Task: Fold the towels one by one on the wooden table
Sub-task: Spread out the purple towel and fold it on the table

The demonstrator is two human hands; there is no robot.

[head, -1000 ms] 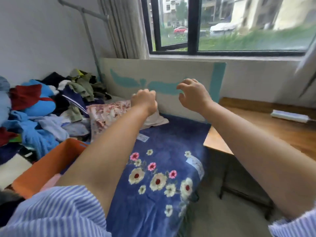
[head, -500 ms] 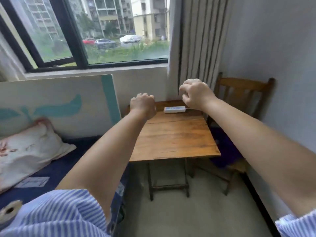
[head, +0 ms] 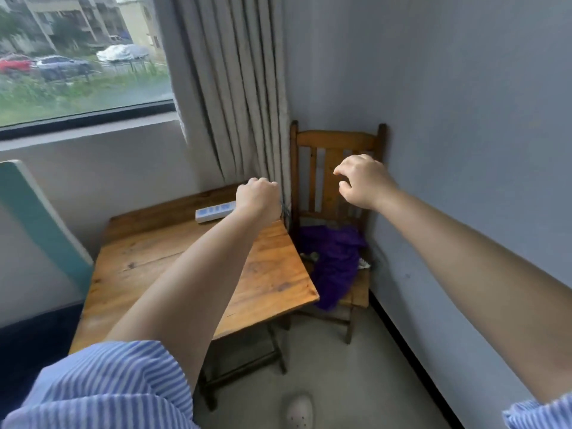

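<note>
Purple towel [head: 335, 261] heaped on the seat of the wooden chair [head: 337, 140], just right of the wooden table [head: 192, 258], whose top carries only a white power strip [head: 215, 211] at the far edge. View swung right off the bed within the last second, bringing that chair into sight. Left hand [head: 257, 198] fisted on nothing, right hand [head: 363, 181] loosely curled and empty above the chair; likely reaching for the towel, no fold begun

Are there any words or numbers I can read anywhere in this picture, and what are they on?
None can be read.
White power strip on the wooden table: blue patches only, too blurred to read.
Parked cars outside the window: too small and blurred for any plates.
</note>
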